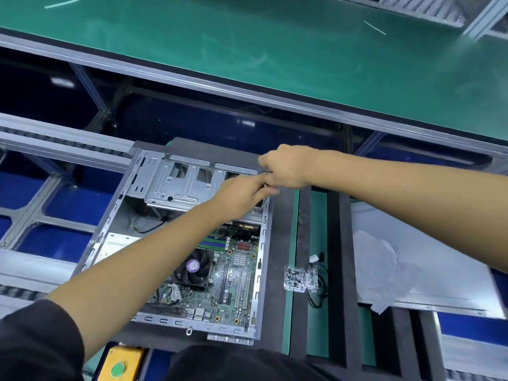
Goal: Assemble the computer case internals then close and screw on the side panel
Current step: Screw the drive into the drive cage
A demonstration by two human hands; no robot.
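Both hands meet at the far right corner of the open computer case (176,243): the right hand (286,166) has its fingers curled over something small I cannot make out, and the left hand (244,193) reaches in with fingers extended; whether it holds anything I cannot tell. By my judgement the work is midway: motherboard (233,273) and CPU fan (195,268) are seated, while the side panel (412,259) lies off to the right, well apart. A clear plastic box (295,279) beside the case holds small screws
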